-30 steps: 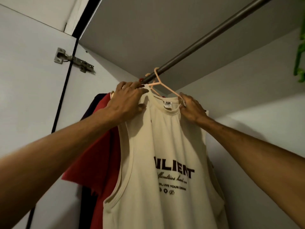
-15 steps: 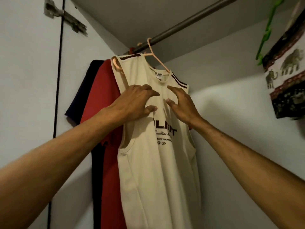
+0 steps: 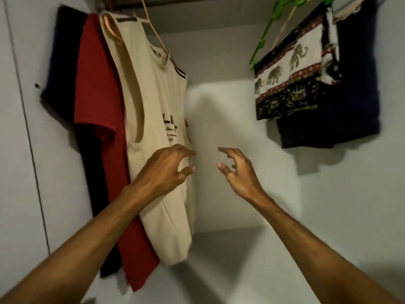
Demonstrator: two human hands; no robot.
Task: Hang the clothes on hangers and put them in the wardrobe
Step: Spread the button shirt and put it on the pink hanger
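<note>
A cream sleeveless shirt [image 3: 153, 95] with dark lettering hangs on a pink hanger [image 3: 153, 29] at the left of the wardrobe. Behind it hang a red T-shirt [image 3: 96, 84] and a dark navy garment [image 3: 63, 51]. My left hand [image 3: 166, 170] hovers in front of the cream shirt's lower half, fingers loosely spread and holding nothing; whether it touches the cloth is unclear. My right hand [image 3: 236, 172] is in the air to the right of the shirt, apart from it, fingers relaxed and empty.
On the right hang elephant-print shorts [image 3: 289, 77] on a green hanger [image 3: 269, 29], with a dark garment [image 3: 341, 110] behind them. The wardrobe's pale back wall [image 3: 230, 106] fills the gap between the two groups. The left side panel [image 3: 19, 150] stands close to the navy garment.
Both hands let go of the cream shirt's shoulders, slid down its front and came off it. The view has tilted down and right, so the rail is out of sight.
</note>
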